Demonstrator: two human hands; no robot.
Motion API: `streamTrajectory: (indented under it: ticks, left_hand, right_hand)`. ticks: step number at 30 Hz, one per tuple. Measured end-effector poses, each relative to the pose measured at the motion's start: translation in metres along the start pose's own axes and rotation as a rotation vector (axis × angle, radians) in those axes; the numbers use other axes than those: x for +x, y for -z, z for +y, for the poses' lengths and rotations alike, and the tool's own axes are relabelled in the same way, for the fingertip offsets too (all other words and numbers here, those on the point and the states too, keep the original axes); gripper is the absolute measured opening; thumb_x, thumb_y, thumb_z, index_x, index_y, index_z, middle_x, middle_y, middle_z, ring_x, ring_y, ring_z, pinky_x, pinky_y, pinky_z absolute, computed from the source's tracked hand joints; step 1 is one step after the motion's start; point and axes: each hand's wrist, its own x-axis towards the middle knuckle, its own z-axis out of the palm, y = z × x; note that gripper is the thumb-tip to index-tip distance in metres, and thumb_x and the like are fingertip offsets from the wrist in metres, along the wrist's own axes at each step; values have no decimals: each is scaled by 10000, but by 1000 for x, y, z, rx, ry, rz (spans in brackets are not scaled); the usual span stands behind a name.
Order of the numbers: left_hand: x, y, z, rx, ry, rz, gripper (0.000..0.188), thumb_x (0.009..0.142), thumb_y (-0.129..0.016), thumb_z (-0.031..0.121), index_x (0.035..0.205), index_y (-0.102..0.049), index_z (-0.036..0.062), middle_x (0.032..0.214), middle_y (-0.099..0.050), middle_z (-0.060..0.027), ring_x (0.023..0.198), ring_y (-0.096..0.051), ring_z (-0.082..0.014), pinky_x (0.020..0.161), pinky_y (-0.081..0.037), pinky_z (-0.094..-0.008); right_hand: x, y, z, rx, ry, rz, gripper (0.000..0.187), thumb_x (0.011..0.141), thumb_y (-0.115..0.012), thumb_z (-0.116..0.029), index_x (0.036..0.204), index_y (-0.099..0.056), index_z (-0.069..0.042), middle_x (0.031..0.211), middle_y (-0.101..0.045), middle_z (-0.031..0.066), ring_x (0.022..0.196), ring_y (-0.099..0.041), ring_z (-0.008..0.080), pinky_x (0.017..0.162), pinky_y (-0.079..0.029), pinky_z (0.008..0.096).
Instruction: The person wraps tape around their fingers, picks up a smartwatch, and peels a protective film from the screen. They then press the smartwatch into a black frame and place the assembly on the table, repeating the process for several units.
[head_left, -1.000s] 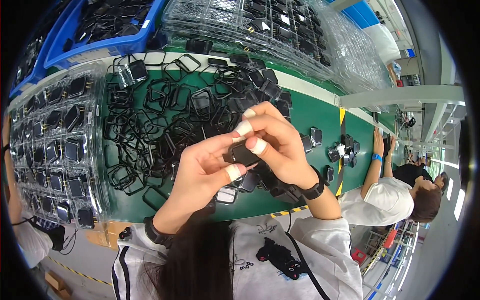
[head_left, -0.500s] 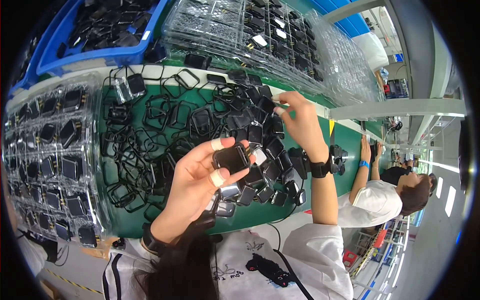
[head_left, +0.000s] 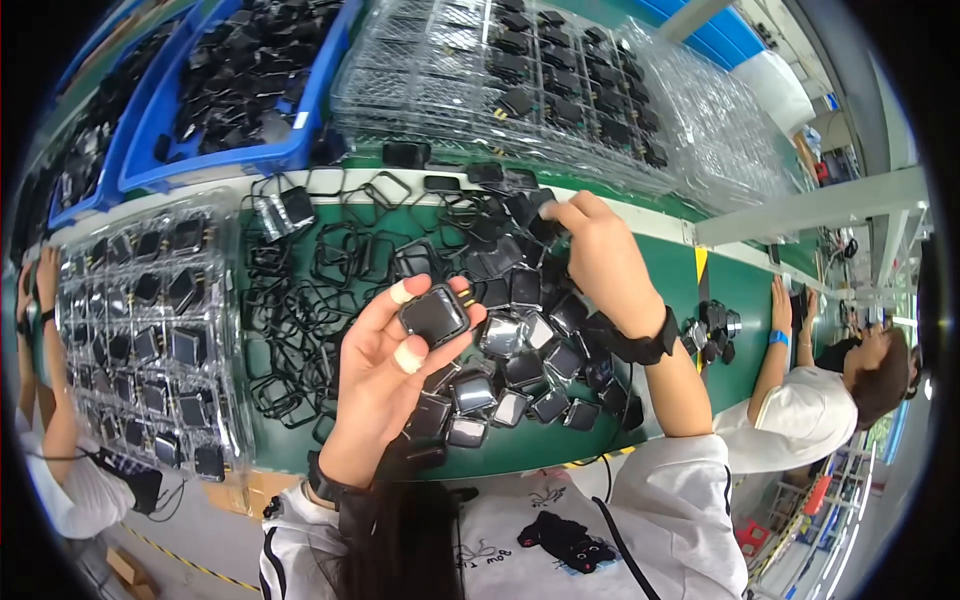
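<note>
My left hand (head_left: 378, 362), with pale covers on thumb and index finger, grips a black square watch-like module (head_left: 435, 314). Its glossy face is turned up, and gold contact strips stick out past its far right corner. Farther off to the right, my right hand (head_left: 612, 262) reaches over the edge of a heap of black square pieces (head_left: 524, 370). Its fingertips are pinched together at a dark glossy piece (head_left: 532, 208); whether they hold that piece or something smaller is hidden. Black open frames (head_left: 285, 300) lie tangled to the left of the heap.
Clear plastic trays (head_left: 235, 330) with black modules stand at left, and more stacked trays (head_left: 440, 70) at the back. A blue bin (head_left: 215, 165) full of black parts is at back left. A small dark pile (head_left: 712, 328) lies right. Co-workers' arms show on both sides.
The whole view has shifted, so the bench appears farther right. The module in my left hand is tilted differently. My right hand has turned more knuckles-up, still at the heap's far right edge.
</note>
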Motion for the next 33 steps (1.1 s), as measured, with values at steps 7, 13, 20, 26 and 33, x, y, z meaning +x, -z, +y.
streamTrajectory:
  ticks: [7,13,20,26,33]
  left_hand:
    - [-6,2,12,58,-142,-73,531,840,-675,166,1288,-438,7,1287,-487,-226,1138,-540,-363,942,-485,-420]
    - [-21,-29,25,-3,-270,-69,513,863,-623,99,1310,-390,3,1308,-460,-208,1158,-522,-353,908,-516,-431]
    - [-53,-40,31,-42,-314,-95,488,792,-529,-150,1256,-424,-41,1295,-479,-252,1149,-542,-313,978,-455,-391]
    - [-58,-50,25,-80,-347,-11,477,784,-524,-100,1246,-437,-18,1254,-510,-255,1094,-579,-328,960,-462,-415]
    - [-58,-46,16,-102,-370,-54,460,781,-507,-127,1224,-443,-23,1241,-519,-249,1103,-575,-318,957,-464,-416]
  right_hand:
    - [-10,44,-61,304,372,204,258,624,-591,150,822,-597,-16,874,-652,108,887,-622,305,755,-495,364]
    - [-35,70,-107,586,685,290,187,578,-670,11,761,-634,4,949,-655,117,887,-597,330,722,-525,379]
    - [-41,52,-130,437,783,314,193,566,-730,26,722,-632,-31,952,-643,100,875,-593,300,719,-552,348]
    - [-51,52,-125,293,835,378,188,633,-715,-44,809,-647,-36,997,-624,123,926,-611,313,699,-558,365]
    - [-54,46,-119,400,818,397,193,620,-725,-57,785,-633,-18,983,-608,143,935,-628,342,714,-558,415]
